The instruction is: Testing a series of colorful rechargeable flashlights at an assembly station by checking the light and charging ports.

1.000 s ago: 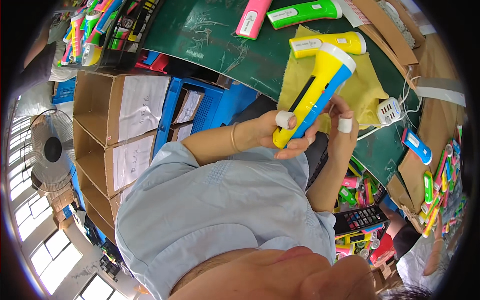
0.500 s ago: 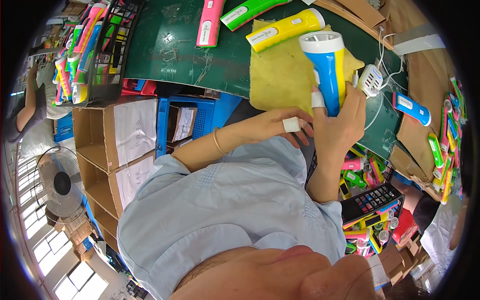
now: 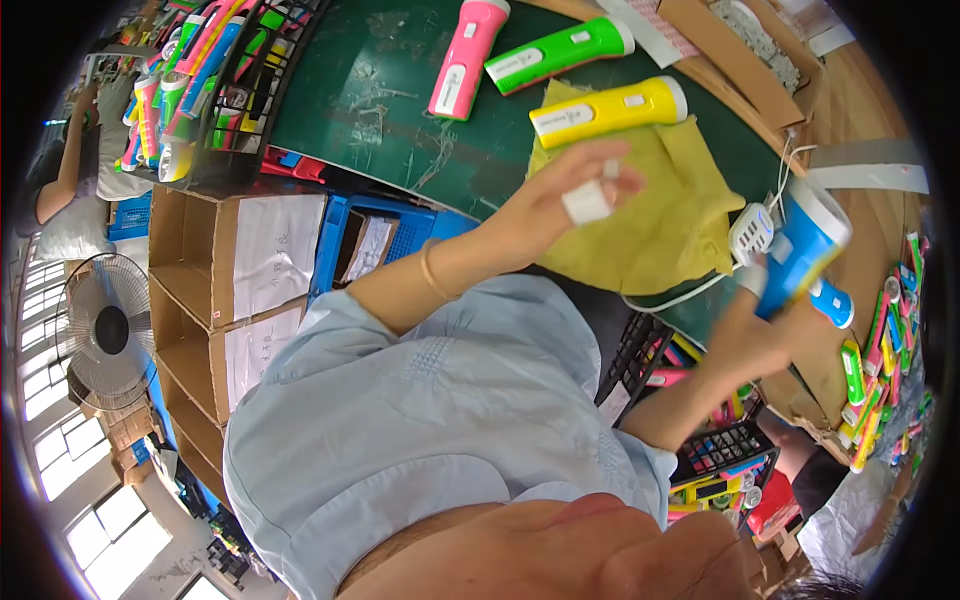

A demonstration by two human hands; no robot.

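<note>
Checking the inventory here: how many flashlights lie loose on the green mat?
3: pink flashlight, green flashlight, yellow flashlight partly on the yellow cloth. Others may be hidden.

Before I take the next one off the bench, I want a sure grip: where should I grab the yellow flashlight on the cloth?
Probably around the straight barrel, mid-length. The yellow flashlight lies flat on the yellow cloth with its long near side open and its wider head to the right. The empty left hand hovers just below it, so come in from that near side, fingers over the top.
</note>
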